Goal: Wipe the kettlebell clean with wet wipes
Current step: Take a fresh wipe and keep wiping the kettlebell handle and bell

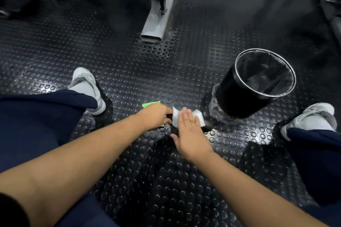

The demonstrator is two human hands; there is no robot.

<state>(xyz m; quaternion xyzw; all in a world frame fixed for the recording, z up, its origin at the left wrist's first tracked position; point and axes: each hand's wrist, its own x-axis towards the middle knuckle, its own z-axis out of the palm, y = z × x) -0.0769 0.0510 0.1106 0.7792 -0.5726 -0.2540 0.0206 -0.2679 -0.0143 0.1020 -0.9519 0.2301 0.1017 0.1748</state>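
Note:
A black kettlebell (207,128) sits on the studded rubber floor between my feet, mostly hidden under my hands. My right hand (188,129) lies flat on top of it, pressing a white wet wipe (198,116) against its surface. My left hand (156,116) reaches in from the left and grips the kettlebell's left side, fingers curled next to the wipe's edge. A green wipes pack (150,104) lies on the floor just behind my left hand, partly covered by it.
A black round bin (239,96) with a liner stands to the right of the kettlebell. A grey machine leg (156,24) rests on the floor ahead. My white shoes flank the spot: left shoe (86,86), right shoe (311,118).

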